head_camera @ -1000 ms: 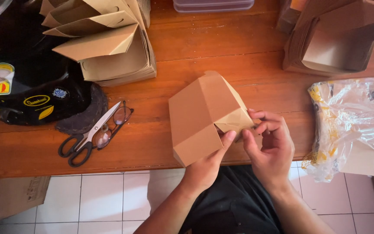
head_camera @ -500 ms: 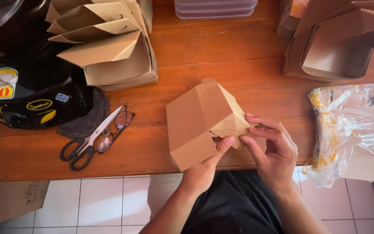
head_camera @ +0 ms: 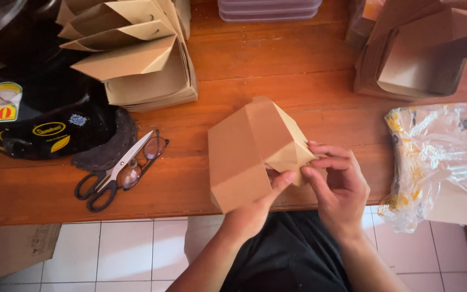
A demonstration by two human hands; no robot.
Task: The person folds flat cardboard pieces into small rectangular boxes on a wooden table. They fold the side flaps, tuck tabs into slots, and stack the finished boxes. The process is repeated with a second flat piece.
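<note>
**One box in two hands, little changed in the last second**

One half-folded brown cardboard box (head_camera: pixel 247 154) sits in my view at the near edge of the wooden table (head_camera: pixel 304 65), tilted, with both hands on its right corner. Against the earlier pictures it has turned only slightly and sits a touch lower and further left in view; the fingers have shifted on the small side flap, and the rest of the table looks the same.

Counting from the left: one black helmet (head_camera: pixel 33 124) with yellow stickers, one pair of scissors (head_camera: pixel 112 176) lying just beside one pair of glasses (head_camera: pixel 147 157), and one stack of folded brown boxes (head_camera: pixel 136 59) behind them. I cannot count the boxes in that stack.

My left hand (head_camera: pixel 255 208) comes up from below the table edge, thumb pressed against the underside of the flap, fingers hidden beneath the box. My right hand (head_camera: pixel 336 184) is partly curled, thumb and fingertips pinching the same pale flap from the right.

Further right stand one pile of clear lidded tubs (head_camera: pixel 268 8) at the far edge, one open box (head_camera: pixel 422 59) on a stack of flat card, and one crinkled plastic bag (head_camera: pixel 444 157).
</note>
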